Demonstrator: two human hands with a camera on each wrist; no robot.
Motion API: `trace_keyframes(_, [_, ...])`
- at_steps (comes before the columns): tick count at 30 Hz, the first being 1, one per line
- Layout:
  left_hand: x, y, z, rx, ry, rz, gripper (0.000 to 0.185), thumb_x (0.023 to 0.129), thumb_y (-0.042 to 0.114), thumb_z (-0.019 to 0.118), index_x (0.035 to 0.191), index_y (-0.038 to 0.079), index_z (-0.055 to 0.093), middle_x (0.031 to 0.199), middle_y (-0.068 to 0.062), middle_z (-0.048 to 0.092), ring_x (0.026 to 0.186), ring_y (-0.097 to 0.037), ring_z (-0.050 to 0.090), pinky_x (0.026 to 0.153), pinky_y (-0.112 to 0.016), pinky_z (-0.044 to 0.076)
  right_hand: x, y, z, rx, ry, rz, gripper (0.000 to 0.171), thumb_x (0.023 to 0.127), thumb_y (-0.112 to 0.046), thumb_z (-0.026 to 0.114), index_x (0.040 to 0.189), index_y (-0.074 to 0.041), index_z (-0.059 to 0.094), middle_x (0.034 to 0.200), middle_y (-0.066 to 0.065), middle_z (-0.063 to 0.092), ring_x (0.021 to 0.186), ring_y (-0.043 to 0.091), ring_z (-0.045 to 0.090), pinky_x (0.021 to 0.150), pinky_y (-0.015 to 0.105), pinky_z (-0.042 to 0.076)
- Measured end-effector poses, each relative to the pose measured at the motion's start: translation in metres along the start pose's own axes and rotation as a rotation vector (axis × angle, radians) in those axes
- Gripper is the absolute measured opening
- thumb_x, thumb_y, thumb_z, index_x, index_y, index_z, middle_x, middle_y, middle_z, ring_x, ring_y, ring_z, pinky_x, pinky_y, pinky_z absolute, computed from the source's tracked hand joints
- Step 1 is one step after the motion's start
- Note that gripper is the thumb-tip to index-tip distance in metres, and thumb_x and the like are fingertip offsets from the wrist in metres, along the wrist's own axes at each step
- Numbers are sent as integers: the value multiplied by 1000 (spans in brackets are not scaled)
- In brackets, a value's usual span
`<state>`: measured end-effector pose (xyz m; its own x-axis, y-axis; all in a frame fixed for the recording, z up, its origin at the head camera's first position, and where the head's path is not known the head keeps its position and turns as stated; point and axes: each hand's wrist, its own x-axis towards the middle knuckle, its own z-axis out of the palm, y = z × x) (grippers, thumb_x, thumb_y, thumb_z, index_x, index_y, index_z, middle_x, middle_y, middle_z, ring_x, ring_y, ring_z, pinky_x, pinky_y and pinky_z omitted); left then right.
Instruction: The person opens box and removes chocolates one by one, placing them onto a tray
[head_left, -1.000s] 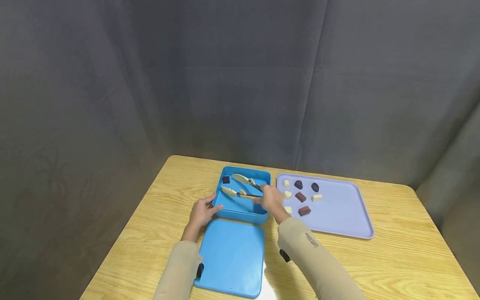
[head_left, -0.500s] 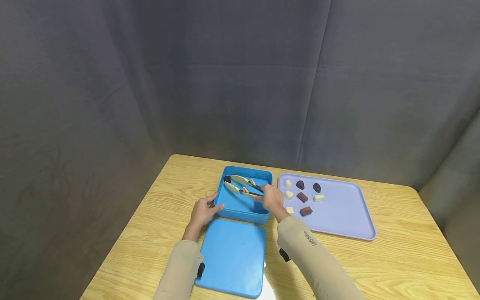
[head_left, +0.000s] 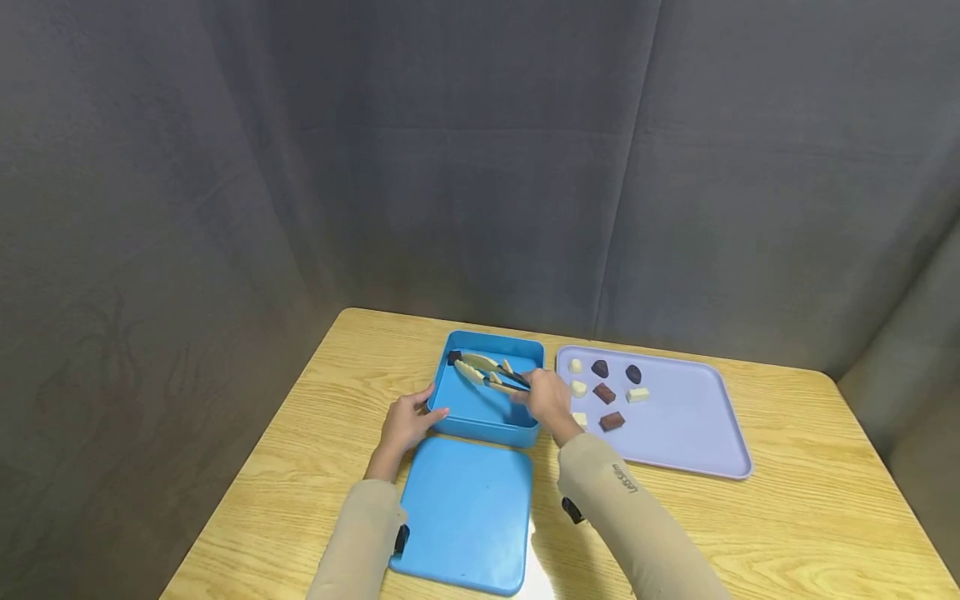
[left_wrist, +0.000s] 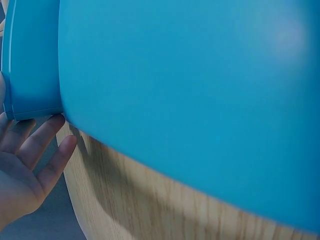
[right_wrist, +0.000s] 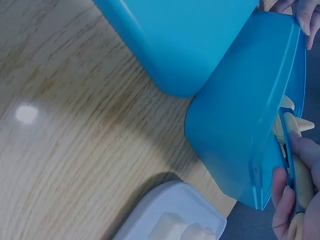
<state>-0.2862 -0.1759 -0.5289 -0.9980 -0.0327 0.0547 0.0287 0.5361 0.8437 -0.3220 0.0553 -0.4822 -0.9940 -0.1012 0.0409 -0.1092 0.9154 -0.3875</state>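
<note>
My left hand (head_left: 406,425) grips the near-left corner of the open blue box (head_left: 487,432). Its thumb is at the front rim, and its fingers (left_wrist: 42,135) lie along the outer side wall. Tongs (head_left: 487,363) with cream scalloped heads reach into the box from the right, gripped in my right hand (head_left: 547,398). A dark square chocolate (head_left: 454,357) sits in the box's far-left corner. The tongs' tips are right beside it, a small gap between them. In the right wrist view, the box wall hides the tongs' tips.
A flat blue lid (head_left: 465,517) lies in front of the box on the wooden table (head_left: 300,475). To the right, a lilac tray (head_left: 682,417) bears several white, brown and dark chocolates (head_left: 604,393). Grey curtains (head_left: 480,167) hang behind the table.
The tongs' heads have come closer together beside the dark chocolate and drawn slightly back to the right. The chocolate stays in its corner, and my left hand keeps its hold on the box.
</note>
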Motion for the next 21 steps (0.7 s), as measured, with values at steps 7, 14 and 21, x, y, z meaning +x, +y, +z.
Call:
trace_keyframes(7, [-1,-2,-1,-7,2,-13,56,79,24,69,128,6,48,128,-15,46,111,-30,49,86,-38,44,-2,1,1,-1,0,-21,44,70,-28,76,108,-6,66,89,9,65,66,18,52,44,26,37])
trace_keyframes(14, [-2,1,-2,-9,3,-18,55,79,22,69,127,5,48,127,-16,46,110,-31,49,86,-38,44,-1,0,4,1,11,-25,54,70,-30,76,116,-6,61,111,12,61,87,25,60,55,33,46])
trace_keyframes(21, [0,3,-1,11,25,-22,53,78,22,70,126,7,51,126,-15,48,110,-30,50,87,-39,43,7,-3,1,-40,-6,-54,54,71,-29,75,118,-6,60,111,12,61,77,21,57,48,29,43])
